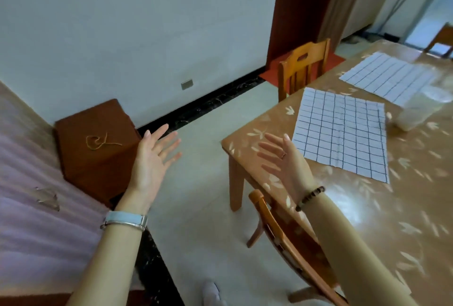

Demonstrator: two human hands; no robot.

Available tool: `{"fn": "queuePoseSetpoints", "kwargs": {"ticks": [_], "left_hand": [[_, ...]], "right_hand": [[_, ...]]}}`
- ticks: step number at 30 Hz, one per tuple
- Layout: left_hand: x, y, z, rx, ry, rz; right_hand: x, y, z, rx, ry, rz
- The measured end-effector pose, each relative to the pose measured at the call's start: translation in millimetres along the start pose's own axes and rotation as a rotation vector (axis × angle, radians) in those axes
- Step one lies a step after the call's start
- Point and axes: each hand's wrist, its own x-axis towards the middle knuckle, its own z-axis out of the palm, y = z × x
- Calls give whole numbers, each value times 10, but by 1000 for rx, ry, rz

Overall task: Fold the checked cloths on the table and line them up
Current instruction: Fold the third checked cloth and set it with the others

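Observation:
Two white cloths with dark checks lie flat and unfolded on the table (367,207). The nearer cloth (343,131) sits by the table's left corner; the farther cloth (389,76) lies beyond it, partly under a clear plastic item. My right hand (282,158) hovers with spread fingers over the table's corner, just left of the nearer cloth, touching nothing. My left hand (152,158) is raised over the floor, fingers spread, holding nothing.
A clear plastic container (414,112) stands right of the nearer cloth. One wooden chair (289,239) is below my right arm, another (304,65) at the table's far side. A brown stool (95,148) and a pink-covered surface (29,207) are at the left.

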Motion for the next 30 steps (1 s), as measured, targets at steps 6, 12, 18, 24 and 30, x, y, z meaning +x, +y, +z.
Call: {"fn": "queuePoseSetpoints", "kwargs": {"ticks": [6,12,18,24,30], "left_hand": [[640,216,-259,52,-110,-39],[1008,361,-671,58,-99,-59],[1332,445,-1049,77,-63,-57],[1793,534,-1320,87,-66,-47],[2549,710,-1362,81,-89,-61]], "right_hand": [[370,5,469,82,104,-14],[691,47,873,129,144,9],[1131,95,1233,173,125,49],[1615,101,1551,171,104,46],[2195,30,1798,154,114,48]]}}
